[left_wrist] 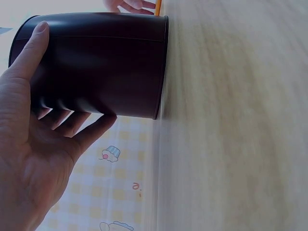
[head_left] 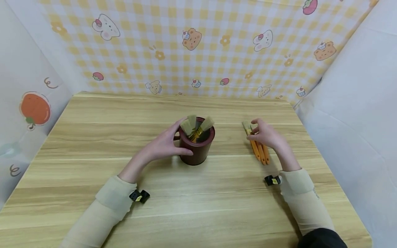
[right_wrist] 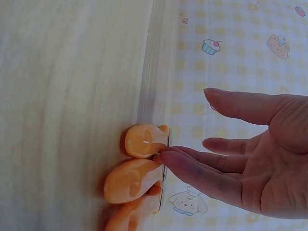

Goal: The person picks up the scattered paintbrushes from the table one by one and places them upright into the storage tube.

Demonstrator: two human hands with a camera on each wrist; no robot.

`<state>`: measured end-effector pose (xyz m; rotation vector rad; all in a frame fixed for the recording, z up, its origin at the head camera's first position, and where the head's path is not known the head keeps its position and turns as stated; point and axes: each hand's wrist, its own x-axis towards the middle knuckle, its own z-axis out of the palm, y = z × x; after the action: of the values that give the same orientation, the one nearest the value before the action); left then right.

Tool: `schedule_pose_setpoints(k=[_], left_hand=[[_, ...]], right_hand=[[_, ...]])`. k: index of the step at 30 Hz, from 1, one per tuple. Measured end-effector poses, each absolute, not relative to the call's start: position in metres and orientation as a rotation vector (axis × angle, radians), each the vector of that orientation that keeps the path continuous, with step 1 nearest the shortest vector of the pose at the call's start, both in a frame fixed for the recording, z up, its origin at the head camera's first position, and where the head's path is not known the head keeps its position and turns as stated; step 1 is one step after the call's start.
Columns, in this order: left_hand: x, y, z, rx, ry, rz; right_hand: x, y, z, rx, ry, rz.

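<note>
My left hand (head_left: 162,144) grips a dark reddish-brown cylindrical holder (head_left: 194,155), thumb on the near side and fingers round the far side. The holder stands upright; in the left wrist view its smooth wall (left_wrist: 103,62) shows between thumb and fingers. Several pale-bristled paintbrushes (head_left: 207,123) poke out of its top. To the right, three flat paintbrushes with orange handles (head_left: 256,151) lie side by side on the table, bristles away from me. Over them is my right hand (head_left: 267,135), thumb spread from the fingers. In the right wrist view its fingertips (right_wrist: 175,161) are right at the orange handles (right_wrist: 132,180).
A wood-grain table (head_left: 173,213) carries everything. Behind its far edge hangs a yellow checked cloth (head_left: 211,65) with cartoon prints. White sheets (head_left: 347,103) border the left and right sides.
</note>
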<state>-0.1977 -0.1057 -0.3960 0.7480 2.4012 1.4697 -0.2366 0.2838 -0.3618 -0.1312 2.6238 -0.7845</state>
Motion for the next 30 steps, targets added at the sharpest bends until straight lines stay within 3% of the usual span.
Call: schedule_pose_setpoints(k=[30], left_hand=[[-0.198,-0.105,-0.397,0.754,2.373,1.488]], right_hand=[[-0.238,0.274,-0.379,-0.278,2.703,-0.495]])
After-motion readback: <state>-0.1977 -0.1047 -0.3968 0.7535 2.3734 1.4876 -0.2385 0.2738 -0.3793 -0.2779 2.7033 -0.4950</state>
